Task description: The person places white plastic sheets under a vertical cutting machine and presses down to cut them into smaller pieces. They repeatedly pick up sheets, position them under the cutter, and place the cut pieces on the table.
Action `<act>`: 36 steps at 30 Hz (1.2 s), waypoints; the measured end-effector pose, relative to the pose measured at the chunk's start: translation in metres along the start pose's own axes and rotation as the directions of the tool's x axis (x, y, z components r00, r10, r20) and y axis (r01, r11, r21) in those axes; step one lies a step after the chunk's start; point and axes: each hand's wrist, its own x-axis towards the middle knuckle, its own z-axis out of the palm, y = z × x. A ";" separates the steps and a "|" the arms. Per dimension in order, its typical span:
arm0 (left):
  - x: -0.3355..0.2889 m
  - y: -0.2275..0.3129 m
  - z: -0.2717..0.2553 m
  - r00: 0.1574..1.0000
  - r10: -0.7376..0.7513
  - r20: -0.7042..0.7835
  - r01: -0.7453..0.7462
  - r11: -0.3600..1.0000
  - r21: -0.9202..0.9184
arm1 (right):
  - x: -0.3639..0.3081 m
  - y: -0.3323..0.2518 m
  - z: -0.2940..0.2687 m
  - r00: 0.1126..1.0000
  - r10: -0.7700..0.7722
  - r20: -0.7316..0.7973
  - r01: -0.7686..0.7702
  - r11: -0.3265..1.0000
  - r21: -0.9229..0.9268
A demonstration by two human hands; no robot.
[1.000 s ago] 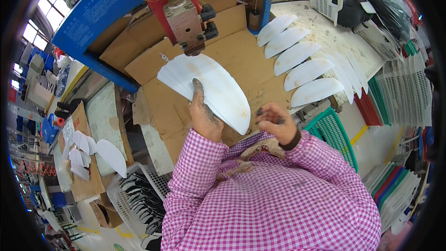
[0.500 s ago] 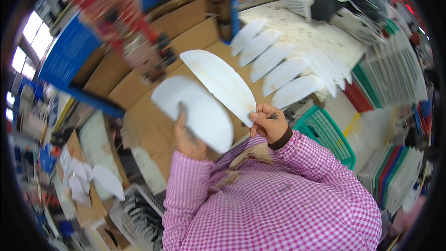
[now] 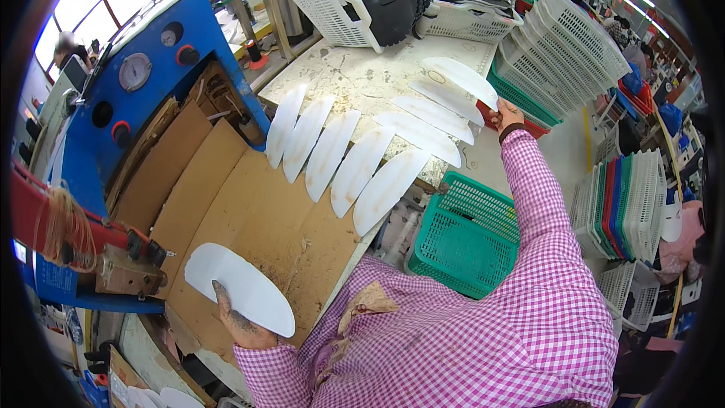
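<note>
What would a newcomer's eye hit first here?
Probably the white half-oval pieces fanned from the edge of the cardboard across the pale table. Then the right hand, pinching one piece's tip by the table's right edge, and the left hand, gripping another piece over the cardboard. The blue machine looms at left; a green basket sits right of centre.

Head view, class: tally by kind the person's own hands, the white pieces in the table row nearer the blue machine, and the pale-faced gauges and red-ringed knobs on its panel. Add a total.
Hands: 2 (left hand, right hand)
White pieces in that row: 5
Pale-faced gauges: 1
Red-ringed knobs: 2
Total: 10
</note>
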 end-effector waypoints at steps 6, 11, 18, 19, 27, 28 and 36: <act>0.001 -0.001 0.005 0.998 -0.058 0.027 0.058 0.998 -0.024 | 0.059 0.041 -0.015 0.985 0.131 -0.112 -0.138 0.989 -0.058; -0.003 0.002 0.006 0.998 -0.066 -0.008 0.065 0.995 -0.075 | 0.066 0.053 -0.017 0.979 0.191 -0.074 -0.190 0.981 0.031; -0.009 0.010 -0.021 0.980 -0.198 0.034 0.201 0.972 -0.120 | 0.078 0.053 -0.056 0.942 0.316 0.118 -0.312 0.949 -0.050; -0.014 0.014 -0.026 0.982 -0.179 0.061 0.183 0.980 -0.075 | 0.076 0.054 -0.063 0.950 0.297 0.099 -0.294 0.955 -0.036; -0.031 0.032 -0.045 0.951 -0.311 -0.006 0.311 0.951 0.001 | 0.025 0.081 -0.109 0.922 0.340 -0.187 -0.363 0.926 -0.105; -0.029 0.034 -0.045 0.955 -0.296 0.016 0.296 0.955 -0.016 | 0.017 0.082 -0.112 0.921 0.335 -0.199 -0.362 0.924 -0.119; 0.028 0.054 -0.035 0.988 -0.099 0.121 0.112 0.989 -0.101 | -0.004 0.086 -0.105 0.921 0.266 -0.285 -0.331 0.920 -0.209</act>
